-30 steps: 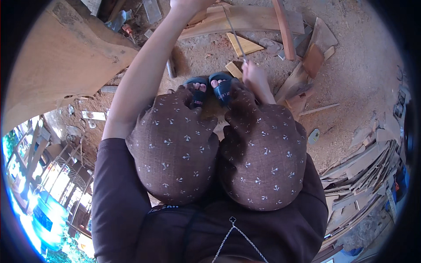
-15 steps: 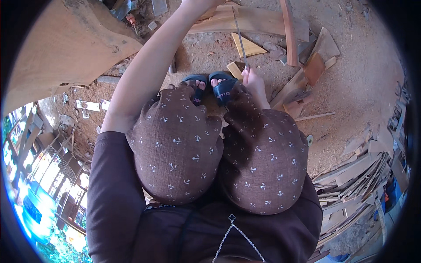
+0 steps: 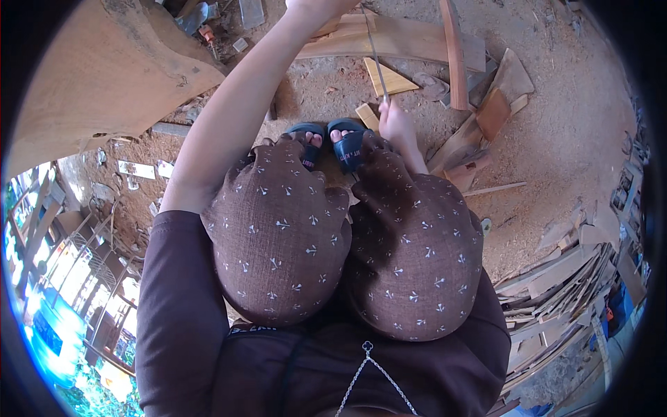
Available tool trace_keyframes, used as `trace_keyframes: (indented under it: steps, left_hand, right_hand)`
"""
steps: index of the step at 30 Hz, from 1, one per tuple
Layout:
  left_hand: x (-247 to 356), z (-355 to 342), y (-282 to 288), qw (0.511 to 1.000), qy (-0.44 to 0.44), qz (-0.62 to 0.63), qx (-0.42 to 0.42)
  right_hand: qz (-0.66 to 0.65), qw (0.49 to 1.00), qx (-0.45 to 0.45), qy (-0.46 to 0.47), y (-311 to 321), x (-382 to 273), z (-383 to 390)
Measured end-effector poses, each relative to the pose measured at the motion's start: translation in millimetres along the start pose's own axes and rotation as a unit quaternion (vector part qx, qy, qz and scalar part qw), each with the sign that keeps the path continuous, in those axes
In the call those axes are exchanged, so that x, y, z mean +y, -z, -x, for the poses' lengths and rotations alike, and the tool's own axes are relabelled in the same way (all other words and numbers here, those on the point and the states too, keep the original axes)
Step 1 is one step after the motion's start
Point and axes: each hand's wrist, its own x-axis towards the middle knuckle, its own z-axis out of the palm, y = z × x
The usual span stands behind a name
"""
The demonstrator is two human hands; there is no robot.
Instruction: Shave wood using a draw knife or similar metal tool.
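Observation:
My right hand (image 3: 397, 121) is closed around the near end of a long thin metal tool (image 3: 374, 52), just beyond my right knee. The tool looks like a saw blade seen edge-on, though its exact kind is unclear. It points away from me, and its far end meets wood at the top edge. My left hand (image 3: 322, 5) reaches to that same place and is cut off by the picture's edge, so its fingers are hidden. Beneath the tool lies a broad wooden plank (image 3: 417, 38). A yellowish triangular offcut (image 3: 390, 78) rests on the ground beside the tool.
A narrow reddish board (image 3: 453, 59) crosses the plank's right end. Several offcuts (image 3: 492, 115) lie right of my hand. A large wooden slab (image 3: 118, 76) fills the upper left. Stacked thin wood strips (image 3: 556, 285) stand at the lower right. My sandalled feet (image 3: 347, 142) are between my knees.
My right hand has shifted slightly away from me and to the left, pushing the tool along with it. The left arm has hardly moved.

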Motion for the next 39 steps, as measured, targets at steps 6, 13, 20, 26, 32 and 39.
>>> trace_keyframes:
  steps: [6,13,20,26,32,39]
  left_hand:
    - [-3.8,6.5,7.6,0.999,-0.022,-0.013,-0.020]
    - [10.9,3.1,4.7,0.999,-0.010,-0.031,-0.023]
    - [-1.7,-0.2,1.4,1.000,0.005,-0.009,-0.014]
    - [7.9,1.1,6.4,0.999,-0.019,-0.032,-0.034]
    - [-0.3,2.1,-0.4,0.999,-0.009,0.000,-0.031]
    - [11.4,1.6,7.0,0.998,-0.031,-0.019,-0.056]
  right_hand:
    - [-0.013,0.999,-0.013,-0.035,-1.3,-6.7,15.5]
    - [0.017,0.996,0.084,0.011,-19.9,-21.1,-69.5]
    - [-0.018,0.999,0.042,0.028,-15.8,9.4,8.9]
    - [0.002,0.999,0.028,-0.018,-7.5,-20.4,-65.7]
    - [-0.004,0.998,0.058,0.028,-22.1,-7.6,-15.4]
    - [0.017,1.000,0.018,0.006,-7.1,-1.7,-6.8]
